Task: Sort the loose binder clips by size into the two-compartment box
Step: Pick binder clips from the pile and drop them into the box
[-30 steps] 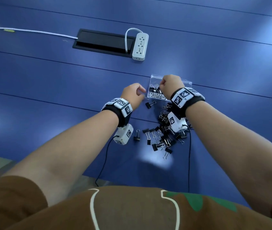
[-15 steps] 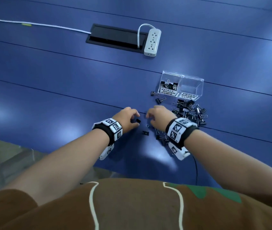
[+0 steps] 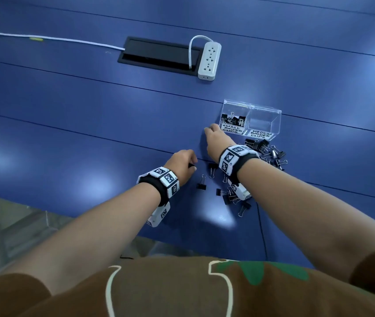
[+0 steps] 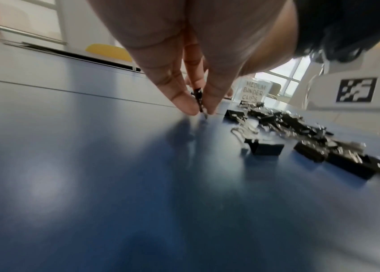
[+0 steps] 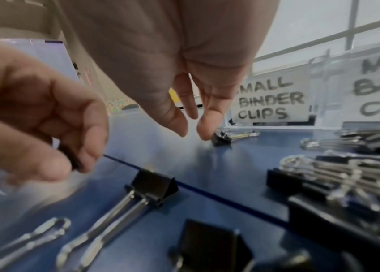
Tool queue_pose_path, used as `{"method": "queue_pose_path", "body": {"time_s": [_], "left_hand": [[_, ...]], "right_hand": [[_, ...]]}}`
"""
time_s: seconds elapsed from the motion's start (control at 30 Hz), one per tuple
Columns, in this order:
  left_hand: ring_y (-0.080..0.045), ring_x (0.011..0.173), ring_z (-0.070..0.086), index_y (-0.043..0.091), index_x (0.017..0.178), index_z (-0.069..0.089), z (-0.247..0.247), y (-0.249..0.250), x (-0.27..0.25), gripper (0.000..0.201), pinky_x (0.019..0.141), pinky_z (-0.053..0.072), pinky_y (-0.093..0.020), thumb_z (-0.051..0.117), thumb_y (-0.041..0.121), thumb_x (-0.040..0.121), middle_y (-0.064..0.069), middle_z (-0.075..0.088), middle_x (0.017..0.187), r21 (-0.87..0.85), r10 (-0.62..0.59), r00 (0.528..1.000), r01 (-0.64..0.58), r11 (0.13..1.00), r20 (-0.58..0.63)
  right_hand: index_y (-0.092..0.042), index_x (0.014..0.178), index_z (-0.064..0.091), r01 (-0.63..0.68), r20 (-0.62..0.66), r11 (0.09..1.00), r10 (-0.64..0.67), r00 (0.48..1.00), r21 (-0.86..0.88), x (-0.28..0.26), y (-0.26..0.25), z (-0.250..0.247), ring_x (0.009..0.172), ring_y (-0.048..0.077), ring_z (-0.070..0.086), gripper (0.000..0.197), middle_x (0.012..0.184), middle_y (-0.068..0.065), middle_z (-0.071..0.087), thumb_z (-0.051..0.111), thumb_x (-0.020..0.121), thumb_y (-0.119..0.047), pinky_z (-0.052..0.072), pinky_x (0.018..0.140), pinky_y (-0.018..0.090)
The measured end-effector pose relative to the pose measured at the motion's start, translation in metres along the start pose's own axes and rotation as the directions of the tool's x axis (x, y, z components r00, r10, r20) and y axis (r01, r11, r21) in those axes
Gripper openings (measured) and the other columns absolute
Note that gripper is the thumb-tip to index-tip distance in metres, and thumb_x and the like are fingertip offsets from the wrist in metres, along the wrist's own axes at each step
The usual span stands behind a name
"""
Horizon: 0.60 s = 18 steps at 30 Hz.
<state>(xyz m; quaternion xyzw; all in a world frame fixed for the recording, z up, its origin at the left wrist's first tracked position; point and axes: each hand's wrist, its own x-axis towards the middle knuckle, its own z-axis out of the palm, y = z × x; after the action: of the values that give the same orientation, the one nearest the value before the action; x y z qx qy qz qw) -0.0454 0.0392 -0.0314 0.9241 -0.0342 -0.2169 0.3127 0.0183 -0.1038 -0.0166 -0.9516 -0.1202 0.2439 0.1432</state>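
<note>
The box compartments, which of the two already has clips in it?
The left compartment, labelled small binder clips, holds several black clips. The right one, labelled medium binder clips, shows none inside.

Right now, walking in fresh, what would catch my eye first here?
Probably the black heap of loose binder clips scattered on the blue table, just in front of the clear two-compartment box; only its "small" side holds clips. Then the hands: the left hand pinches a small clip, the right hand reaches toward another.

Brown shirt (image 3: 182, 291), checker-marked wristbands (image 3: 234, 159), white wrist cameras (image 3: 159, 216)
</note>
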Motion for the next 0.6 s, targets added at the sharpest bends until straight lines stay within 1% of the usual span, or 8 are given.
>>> {"method": "queue_pose_path", "body": {"time_s": [0.07, 0.1, 0.17, 0.27, 0.33, 0.47, 0.53, 0.6], "left_hand": [[-0.019, 0.079, 0.052, 0.01, 0.098, 0.059, -0.005, 0.0, 0.003, 0.012, 0.076, 0.045, -0.028, 0.059, 0.011, 0.085, -0.002, 0.058, 0.092, -0.033, -0.025, 0.999, 0.024, 0.999, -0.04], [-0.018, 0.078, 0.051, 0.01, 0.097, 0.06, -0.009, 0.0, 0.004, 0.012, 0.076, 0.044, -0.027, 0.059, 0.011, 0.085, -0.002, 0.058, 0.09, -0.042, -0.032, 0.998, 0.03, 0.999, -0.057], [-0.016, 0.077, 0.052, 0.011, 0.095, 0.061, -0.016, -0.002, 0.009, 0.01, 0.075, 0.043, -0.025, 0.059, 0.011, 0.085, -0.001, 0.06, 0.092, -0.064, -0.043, 0.994, 0.037, 0.997, -0.098], [-0.014, 0.077, 0.052, 0.011, 0.093, 0.062, -0.027, 0.002, 0.019, 0.008, 0.075, 0.04, -0.021, 0.06, 0.01, 0.085, 0.0, 0.062, 0.093, -0.115, -0.066, 0.981, 0.046, 0.992, -0.182], [-0.012, 0.078, 0.052, 0.01, 0.096, 0.062, -0.033, 0.01, 0.029, 0.011, 0.076, 0.04, -0.02, 0.057, 0.01, 0.086, 0.001, 0.059, 0.094, -0.139, -0.072, 0.971, 0.04, 0.989, -0.227], [-0.014, 0.082, 0.057, 0.011, 0.101, 0.063, -0.037, 0.034, 0.057, 0.016, 0.082, 0.047, -0.023, 0.054, 0.01, 0.088, -0.006, 0.061, 0.104, -0.164, -0.027, 0.965, -0.017, 0.986, -0.261], [-0.014, 0.081, 0.054, 0.012, 0.101, 0.064, -0.038, 0.05, 0.073, 0.017, 0.081, 0.044, -0.022, 0.053, 0.01, 0.088, -0.004, 0.057, 0.1, -0.132, 0.016, 0.967, -0.051, 0.99, -0.254], [-0.014, 0.079, 0.049, 0.012, 0.099, 0.064, -0.038, 0.068, 0.086, 0.017, 0.079, 0.042, -0.022, 0.052, 0.009, 0.088, -0.001, 0.053, 0.094, -0.102, 0.057, 0.969, -0.084, 0.991, -0.241]], "right_hand": [[0.004, 0.121, 0.043, -0.021, 0.016, 1.0, 0.021, 1.0, -0.01, 0.006, -0.005, 0.001, 0.111, 0.039, 0.051, 0.04, 0.13, 0.02, 0.036, 0.044, 0.082, 0.012, 0.047, 0.091, 0.049], [0.004, 0.117, 0.045, -0.026, 0.012, 0.999, 0.027, 1.0, -0.021, 0.007, -0.006, 0.001, 0.11, 0.039, 0.051, 0.036, 0.128, 0.02, 0.036, 0.042, 0.082, 0.013, 0.047, 0.092, 0.049], [0.005, 0.111, 0.048, -0.029, -0.006, 0.998, 0.029, 1.0, -0.048, 0.005, -0.006, 0.002, 0.108, 0.038, 0.051, 0.03, 0.124, 0.022, 0.038, 0.042, 0.083, 0.013, 0.048, 0.09, 0.048], [0.004, 0.114, 0.045, -0.049, 0.003, 0.996, 0.049, 0.999, -0.079, -0.004, -0.002, 0.003, 0.114, 0.038, 0.046, 0.032, 0.123, 0.022, 0.043, 0.047, 0.083, 0.01, 0.045, 0.09, 0.048], [0.002, 0.115, 0.045, -0.063, 0.01, 0.994, 0.065, 0.998, -0.094, -0.012, 0.002, 0.006, 0.117, 0.037, 0.044, 0.031, 0.122, 0.02, 0.046, 0.047, 0.084, 0.006, 0.046, 0.089, 0.048], [-0.001, 0.115, 0.047, -0.013, -0.046, 0.994, 0.008, 0.999, -0.108, -0.031, 0.014, 0.017, 0.115, 0.037, 0.038, 0.031, 0.119, 0.017, 0.047, 0.045, 0.084, 0.005, 0.049, 0.083, 0.046], [-0.001, 0.116, 0.049, -0.01, -0.076, 0.995, 0.003, 0.997, -0.099, -0.038, 0.022, 0.022, 0.113, 0.037, 0.038, 0.032, 0.12, 0.016, 0.044, 0.043, 0.084, 0.005, 0.049, 0.082, 0.044], [-0.002, 0.116, 0.05, -0.041, -0.076, 0.997, 0.036, 0.996, -0.066, -0.041, 0.029, 0.025, 0.112, 0.036, 0.04, 0.031, 0.123, 0.015, 0.043, 0.044, 0.087, 0.004, 0.047, 0.083, 0.044]]}}
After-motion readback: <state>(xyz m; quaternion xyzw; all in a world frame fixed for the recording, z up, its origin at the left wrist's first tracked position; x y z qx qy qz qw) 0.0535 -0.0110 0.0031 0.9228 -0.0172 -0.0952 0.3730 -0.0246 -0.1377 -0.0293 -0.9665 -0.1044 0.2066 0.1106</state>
